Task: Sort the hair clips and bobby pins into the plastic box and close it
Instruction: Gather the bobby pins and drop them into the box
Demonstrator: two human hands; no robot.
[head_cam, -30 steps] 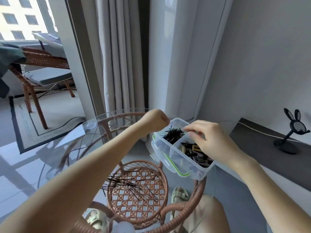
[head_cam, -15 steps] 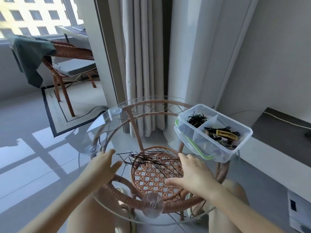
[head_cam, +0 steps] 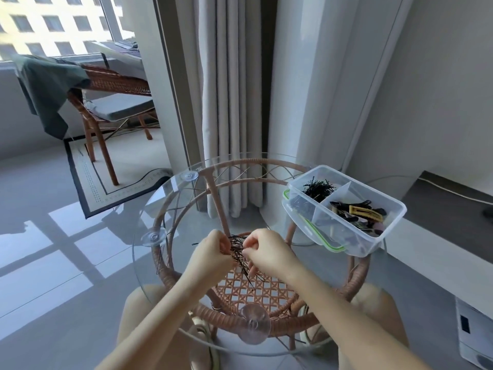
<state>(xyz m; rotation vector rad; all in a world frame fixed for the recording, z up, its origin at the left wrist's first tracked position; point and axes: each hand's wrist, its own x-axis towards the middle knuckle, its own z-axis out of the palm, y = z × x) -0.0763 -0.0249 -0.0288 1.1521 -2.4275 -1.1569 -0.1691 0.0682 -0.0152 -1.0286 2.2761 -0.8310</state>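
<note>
The loose bunch of bobby pins [head_cam: 237, 248] sits about mid-worktop, a bit toward our near edge, and we've got both hands on it. Our left hand [head_cam: 210, 253] and right hand [head_cam: 268, 253] have their fingers curled in and are pinching the tangle from either side, with a few pins trailing down onto the glass below. One stray pin [head_cam: 159, 264] lies on its own by the left edge of the worktop [head_cam: 186, 209] (glass, so the rattan frame shows right through it).

The plastic box [head_cam: 369, 245] is well apart from our hands at the right edge, open and overhanging it a little. Its far compartment holds a dark pile of pins [head_cam: 318, 188], and the nearer one has the hair clips [head_cam: 357, 213], a yellowish one on top. The green-edged lid [head_cam: 313, 231] pokes out from under the box's left side.

Beyond the far edge hangs a pale curtain [head_cam: 226, 89], and a rattan chair [head_cam: 112, 84] stands off to the left.
</note>
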